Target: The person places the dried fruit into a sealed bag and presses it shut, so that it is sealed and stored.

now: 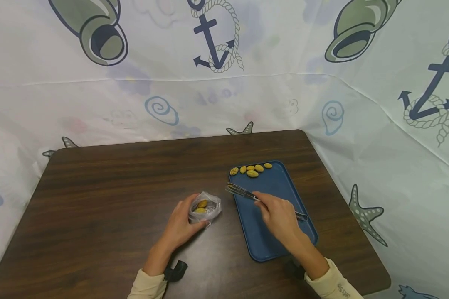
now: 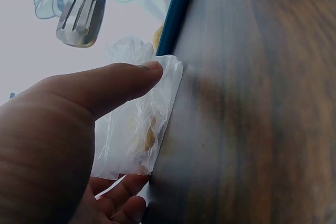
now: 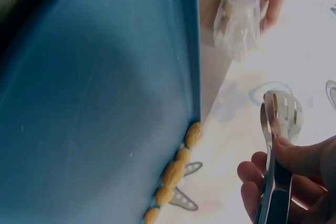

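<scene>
My left hand (image 1: 181,224) holds a clear plastic bag (image 1: 214,207) upright on the table, thumb on one side and fingers on the other. Inside the open bag lie yellow-brown oval pieces (image 1: 202,204), nut-like in shape. My right hand (image 1: 280,216) grips metal tongs (image 3: 278,182) over the blue tray (image 1: 269,232), their slotted tips pointing toward the bag. The tong tips are close together; whether they pinch anything I cannot tell. Several more oval pieces (image 1: 252,173) with ridged skin line the tray's far edge, also seen as nut-like pieces (image 3: 173,174) in the right wrist view.
The dark wood table (image 1: 108,199) extends left of the bag. The tray's raised rim stands just right of the bag. Behind and to the right hangs a white cloth (image 1: 277,99) with printed anchors, shells and starfish. A black strap (image 1: 176,270) sits at the left wrist.
</scene>
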A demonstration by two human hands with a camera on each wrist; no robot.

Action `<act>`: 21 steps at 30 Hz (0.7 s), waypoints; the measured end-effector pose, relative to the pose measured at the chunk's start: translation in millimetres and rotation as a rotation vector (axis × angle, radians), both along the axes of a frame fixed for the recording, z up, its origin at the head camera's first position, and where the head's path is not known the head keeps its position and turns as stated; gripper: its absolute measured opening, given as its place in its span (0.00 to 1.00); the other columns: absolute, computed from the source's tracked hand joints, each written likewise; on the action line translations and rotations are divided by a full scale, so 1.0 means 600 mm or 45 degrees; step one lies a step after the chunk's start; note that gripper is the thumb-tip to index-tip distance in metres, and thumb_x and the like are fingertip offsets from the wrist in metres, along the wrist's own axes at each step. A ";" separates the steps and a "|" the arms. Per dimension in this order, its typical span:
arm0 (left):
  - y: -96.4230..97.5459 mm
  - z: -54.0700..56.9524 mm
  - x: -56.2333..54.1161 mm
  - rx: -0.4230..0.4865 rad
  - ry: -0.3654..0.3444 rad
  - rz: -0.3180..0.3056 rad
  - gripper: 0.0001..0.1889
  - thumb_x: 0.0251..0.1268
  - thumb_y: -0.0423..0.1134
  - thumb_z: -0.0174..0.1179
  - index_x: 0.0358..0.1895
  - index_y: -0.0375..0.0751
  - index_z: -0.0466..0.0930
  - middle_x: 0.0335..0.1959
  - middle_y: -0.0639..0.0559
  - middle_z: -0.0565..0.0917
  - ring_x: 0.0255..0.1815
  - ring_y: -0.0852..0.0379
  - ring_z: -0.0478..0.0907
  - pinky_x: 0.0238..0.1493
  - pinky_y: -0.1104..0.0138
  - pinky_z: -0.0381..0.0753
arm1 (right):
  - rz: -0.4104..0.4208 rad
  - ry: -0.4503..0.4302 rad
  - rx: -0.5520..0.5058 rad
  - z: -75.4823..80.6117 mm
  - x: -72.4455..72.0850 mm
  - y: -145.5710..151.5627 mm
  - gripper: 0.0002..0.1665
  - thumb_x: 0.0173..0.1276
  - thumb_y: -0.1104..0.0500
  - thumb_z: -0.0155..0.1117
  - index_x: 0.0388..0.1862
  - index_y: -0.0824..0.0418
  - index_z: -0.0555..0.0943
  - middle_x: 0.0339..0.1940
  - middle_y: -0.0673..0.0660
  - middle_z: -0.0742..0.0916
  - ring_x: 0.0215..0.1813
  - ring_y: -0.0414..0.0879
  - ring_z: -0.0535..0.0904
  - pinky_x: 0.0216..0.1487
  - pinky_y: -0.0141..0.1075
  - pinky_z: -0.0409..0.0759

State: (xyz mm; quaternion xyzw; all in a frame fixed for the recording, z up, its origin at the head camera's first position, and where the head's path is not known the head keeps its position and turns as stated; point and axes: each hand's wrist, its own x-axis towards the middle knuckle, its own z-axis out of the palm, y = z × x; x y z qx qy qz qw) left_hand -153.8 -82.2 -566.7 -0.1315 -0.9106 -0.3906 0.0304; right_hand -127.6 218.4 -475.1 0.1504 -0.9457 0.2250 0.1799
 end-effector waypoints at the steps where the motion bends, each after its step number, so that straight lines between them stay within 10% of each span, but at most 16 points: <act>1: 0.000 0.000 0.000 -0.002 0.001 0.001 0.47 0.49 0.48 0.81 0.75 0.51 0.67 0.61 0.46 0.81 0.55 0.48 0.76 0.54 0.51 0.75 | 0.008 0.002 -0.001 -0.001 0.001 -0.004 0.17 0.67 0.62 0.73 0.55 0.58 0.89 0.44 0.56 0.93 0.34 0.47 0.89 0.31 0.42 0.84; 21: 0.001 0.001 0.002 -0.008 -0.024 -0.001 0.47 0.51 0.48 0.80 0.76 0.53 0.66 0.61 0.46 0.81 0.56 0.48 0.76 0.54 0.50 0.75 | 0.160 0.037 0.015 -0.027 0.015 -0.046 0.16 0.64 0.62 0.75 0.51 0.55 0.90 0.43 0.52 0.94 0.40 0.47 0.91 0.37 0.42 0.87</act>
